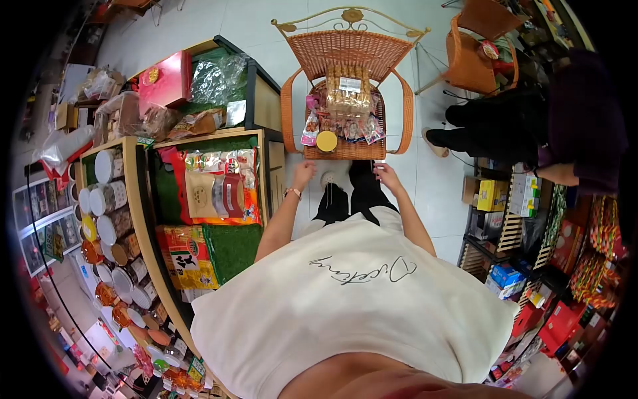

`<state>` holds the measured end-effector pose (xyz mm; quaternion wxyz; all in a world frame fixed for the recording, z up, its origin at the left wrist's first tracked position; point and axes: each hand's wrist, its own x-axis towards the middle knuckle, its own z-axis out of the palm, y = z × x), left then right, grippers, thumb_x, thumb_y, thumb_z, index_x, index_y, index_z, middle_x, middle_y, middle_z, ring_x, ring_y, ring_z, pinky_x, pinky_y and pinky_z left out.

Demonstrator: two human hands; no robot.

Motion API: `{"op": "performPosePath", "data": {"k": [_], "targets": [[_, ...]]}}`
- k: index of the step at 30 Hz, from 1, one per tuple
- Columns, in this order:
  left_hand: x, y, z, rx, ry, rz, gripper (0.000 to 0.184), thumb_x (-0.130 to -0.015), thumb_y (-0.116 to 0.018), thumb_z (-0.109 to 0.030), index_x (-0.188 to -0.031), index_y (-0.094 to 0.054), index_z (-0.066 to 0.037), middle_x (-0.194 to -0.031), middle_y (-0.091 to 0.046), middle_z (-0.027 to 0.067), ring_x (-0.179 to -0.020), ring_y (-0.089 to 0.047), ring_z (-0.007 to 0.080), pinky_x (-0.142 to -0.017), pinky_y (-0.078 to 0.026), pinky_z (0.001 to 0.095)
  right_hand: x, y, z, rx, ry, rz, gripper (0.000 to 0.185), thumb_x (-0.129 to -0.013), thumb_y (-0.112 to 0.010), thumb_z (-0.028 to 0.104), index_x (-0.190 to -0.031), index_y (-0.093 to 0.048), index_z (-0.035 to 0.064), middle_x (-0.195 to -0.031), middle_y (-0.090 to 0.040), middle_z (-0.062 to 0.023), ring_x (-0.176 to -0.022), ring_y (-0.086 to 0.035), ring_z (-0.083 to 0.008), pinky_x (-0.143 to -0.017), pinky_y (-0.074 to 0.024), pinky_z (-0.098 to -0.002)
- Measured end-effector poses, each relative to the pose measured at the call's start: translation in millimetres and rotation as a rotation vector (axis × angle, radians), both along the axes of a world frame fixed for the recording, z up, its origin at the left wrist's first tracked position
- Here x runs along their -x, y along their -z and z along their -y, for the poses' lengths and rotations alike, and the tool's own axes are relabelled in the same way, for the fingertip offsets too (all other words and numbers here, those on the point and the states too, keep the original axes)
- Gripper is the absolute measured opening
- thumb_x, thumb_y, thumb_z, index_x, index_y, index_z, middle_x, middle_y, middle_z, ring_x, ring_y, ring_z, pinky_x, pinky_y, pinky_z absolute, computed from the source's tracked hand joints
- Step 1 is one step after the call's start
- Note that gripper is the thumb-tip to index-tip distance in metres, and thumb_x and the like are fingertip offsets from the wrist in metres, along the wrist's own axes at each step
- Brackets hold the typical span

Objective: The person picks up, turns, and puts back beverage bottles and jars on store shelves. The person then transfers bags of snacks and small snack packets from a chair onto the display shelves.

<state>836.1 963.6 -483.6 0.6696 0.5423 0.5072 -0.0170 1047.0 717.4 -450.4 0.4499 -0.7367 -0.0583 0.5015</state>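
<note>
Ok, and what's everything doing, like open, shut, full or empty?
Wicker chair: upright, seat loaded
Yellow-lidded jar: lid on
Clear snack pack: on the chair, looks shut
Small packets: on the seat, look sealed
Left hand: fingers bent, grip unclear
Right hand: fingers bent, grip unclear
White-lidded jars: lids on
Green-lined bin: open, partly filled

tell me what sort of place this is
Probably a small food or snack shop: rows of lidded jars stand on the left, packaged bags lie in a green-lined display bin, and boxed goods are stacked on the right.
</note>
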Motion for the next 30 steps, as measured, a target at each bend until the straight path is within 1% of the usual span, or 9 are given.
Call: {"op": "performPosePath", "data": {"k": [7, 9, 12, 15, 18, 21, 25, 27, 30], "targets": [[-81, 4, -29, 0.003, 0.116, -0.124, 0.025, -0.084, -0.049, -0.017, -0.102, -0.057, -0.001, -0.084, -0.063, 0.0083, -0.072, -0.058, 0.0155, -0.062, -0.046, 0.0271, -75, 32, -67, 0.110, -0.023, -0.076, 0.030, -0.080, -0.056, 0.027, -0.104, -0.056, 0.0086, -0.082, -0.057, -0.0008, -0.065, -0.051, -0.0101, -0.056, -0.0427, -0.0231], [-102, 0, -41, -0.107, 0.132, -0.096, 0.030, -0.084, -0.050, -0.019, -0.107, -0.055, 0.000, -0.089, -0.063, 0.0109, -0.080, -0.060, 0.0205, -0.071, -0.047, 0.0299, -113, 55, -96, 0.178, -0.185, 0.174, 0.035, -0.080, -0.056, 0.022, -0.110, -0.052, 0.0045, -0.098, -0.057, -0.0074, -0.082, -0.056, -0.0176, -0.072, -0.0455, -0.0297], [-152, -4, -68, -0.359, 0.108, -0.228, 0.038, -0.082, -0.053, -0.022, -0.112, -0.052, 0.001, -0.097, -0.061, 0.0153, -0.091, -0.058, 0.0270, -0.081, -0.044, 0.0328, -156, 113, -135, 0.004, 0.050, 0.150, 0.057, -0.076, -0.060, 0.029, -0.122, -0.042, 0.0013, -0.109, -0.055, -0.0170, -0.095, -0.055, -0.0241, -0.083, -0.0416, -0.0319], [-188, 38, -89, -0.408, -0.037, -0.122, 0.043, -0.080, -0.058, -0.025, -0.114, -0.050, 0.001, -0.091, -0.060, 0.0062, -0.080, -0.057, 0.0172, -0.071, -0.046, 0.0292, -194, 125, -177, -0.040, 0.038, 0.052, 0.060, -0.075, -0.061, 0.029, -0.124, -0.041, 0.0002, -0.114, -0.053, -0.0178, -0.104, -0.051, -0.0252, -0.089, -0.0378, -0.0320], [-242, -20, -96, -0.135, -0.131, -0.088, 0.059, -0.075, -0.063, -0.029, -0.118, -0.044, 0.007, -0.101, -0.058, 0.0176, -0.093, -0.056, 0.0283, -0.082, -0.043, 0.0343, -201, 150, -205, 0.055, 0.056, -0.100, 0.048, -0.078, -0.060, 0.025, -0.117, -0.044, 0.0015, -0.104, -0.053, -0.0096, -0.093, -0.051, -0.0186, -0.077, -0.0429, -0.0309], [-252, 16, -89, -0.354, -0.176, 0.015, 0.062, -0.071, -0.068, -0.033, -0.113, -0.047, 0.008, -0.097, -0.059, 0.0211, -0.091, -0.058, 0.0318, -0.080, -0.045, 0.0374, -197, 89, -223, -0.171, 0.215, -0.263, 0.049, -0.078, -0.060, 0.028, -0.117, -0.041, 0.0042, -0.105, -0.050, -0.0100, -0.091, -0.051, -0.0193, -0.069, -0.0457, -0.0321], [-247, -18, -65, -0.415, -0.300, -0.086, 0.056, -0.067, -0.072, -0.031, -0.105, -0.046, 0.002, -0.084, -0.056, 0.0185, -0.077, -0.056, 0.0332, -0.073, -0.045, 0.0379, -193, 16, -222, -0.085, 0.339, -0.276, 0.040, -0.081, -0.061, 0.021, -0.110, -0.039, 0.0046, -0.097, -0.052, -0.0060, -0.087, -0.050, -0.0149, -0.071, -0.0444, -0.0314], [-229, -29, -51, -0.578, -0.278, -0.077, 0.041, -0.074, -0.067, -0.024, -0.098, -0.043, 0.000, -0.087, -0.050, 0.0105, -0.081, -0.050, 0.0180, -0.069, -0.043, 0.0305, -187, 7, -208, -0.200, 0.209, -0.417, 0.016, -0.084, -0.056, 0.013, -0.097, -0.051, 0.0053, -0.085, -0.057, -0.0009, -0.077, -0.054, -0.0113, -0.070, -0.0461, -0.0288], [-183, -78, -28, -0.457, -0.375, -0.017, 0.043, -0.074, -0.069, -0.025, -0.097, -0.042, -0.002, -0.094, -0.050, 0.0102, -0.088, -0.051, 0.0177, -0.070, -0.044, 0.0286, -158, -56, -202, -0.160, 0.094, -0.499, 0.027, -0.084, -0.057, 0.013, -0.108, -0.049, 0.0038, -0.097, -0.059, -0.0045, -0.089, -0.057, -0.0155, -0.077, -0.0488, -0.0329]]}}
